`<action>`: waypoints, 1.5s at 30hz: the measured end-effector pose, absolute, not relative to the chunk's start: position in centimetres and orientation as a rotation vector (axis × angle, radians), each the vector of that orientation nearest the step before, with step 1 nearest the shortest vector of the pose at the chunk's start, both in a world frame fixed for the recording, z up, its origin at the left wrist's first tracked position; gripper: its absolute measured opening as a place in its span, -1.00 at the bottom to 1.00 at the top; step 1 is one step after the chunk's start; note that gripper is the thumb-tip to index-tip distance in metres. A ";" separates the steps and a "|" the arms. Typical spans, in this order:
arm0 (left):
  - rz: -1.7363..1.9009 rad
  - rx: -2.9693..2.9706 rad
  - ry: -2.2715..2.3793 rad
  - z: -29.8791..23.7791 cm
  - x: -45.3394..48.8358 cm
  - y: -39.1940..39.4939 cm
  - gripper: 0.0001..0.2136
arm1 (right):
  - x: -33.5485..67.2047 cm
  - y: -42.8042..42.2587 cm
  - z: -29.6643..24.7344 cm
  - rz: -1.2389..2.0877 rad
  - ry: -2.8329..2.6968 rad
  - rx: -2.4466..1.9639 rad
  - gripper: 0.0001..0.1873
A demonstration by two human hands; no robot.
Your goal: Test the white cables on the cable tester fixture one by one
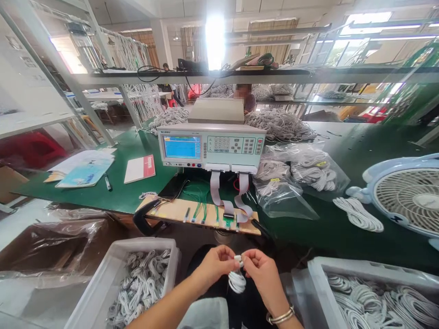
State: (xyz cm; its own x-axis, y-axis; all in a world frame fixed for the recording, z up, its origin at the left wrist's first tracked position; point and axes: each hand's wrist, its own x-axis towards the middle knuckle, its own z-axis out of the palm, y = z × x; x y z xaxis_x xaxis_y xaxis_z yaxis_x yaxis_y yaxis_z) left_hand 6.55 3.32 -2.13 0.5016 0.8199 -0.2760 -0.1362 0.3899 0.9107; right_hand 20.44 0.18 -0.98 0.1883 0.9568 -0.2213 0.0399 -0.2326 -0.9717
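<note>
Between my two hands, above my lap, hangs a small coiled bundle of white cable (236, 282). My left hand (220, 261) pinches the white end at the top of the bundle from the left. On the other side, my right hand (259, 265) pinches that same end between thumb and fingers. Just beyond them is a wooden board (181, 208) with green wires and a small green circuit board (227, 222). Grey ribbon cables (215, 185) run from it up to a cable tester (212, 146) with a lit blue screen.
White bins of coiled cables stand at left (173, 269) and right (363, 265). On the green table (329, 233) are bagged cable bundles (284, 183), a loose coil (358, 214), a fan (411, 192), booklets (140, 169) and a pen (108, 183). A person (250, 101) sits behind the tester.
</note>
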 end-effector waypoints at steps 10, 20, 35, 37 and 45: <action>1.020 0.876 0.962 -3.3 7.9 4.8 -0.76 | 20.0 1.6 -1.4 1.077 -1.214 -1.495 -0.72; 0.714 0.740 0.907 -3.5 7.0 6.5 -0.77 | 21.2 4.0 -1.9 1.294 -1.059 -1.516 -0.65; 0.922 0.531 0.945 -3.3 7.9 6.7 -0.76 | 20.6 4.1 -2.4 1.374 -0.877 -1.392 -0.70; 0.999 0.509 0.962 -3.3 8.2 6.4 -0.76 | 20.7 3.8 -2.4 1.341 -0.928 -1.405 -0.71; 0.927 0.511 0.976 -3.0 8.1 6.5 -0.75 | 20.7 2.9 -2.3 1.352 -0.967 -1.392 -0.71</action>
State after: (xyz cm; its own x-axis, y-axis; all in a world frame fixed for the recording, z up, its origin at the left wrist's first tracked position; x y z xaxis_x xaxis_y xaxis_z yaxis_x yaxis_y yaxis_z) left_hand 8.08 6.53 -3.00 0.2398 0.8475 -0.4735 -0.4296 0.5300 0.7311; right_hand 20.69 2.92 -2.30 0.0813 0.9630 -0.2570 -0.0683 -0.2519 -0.9653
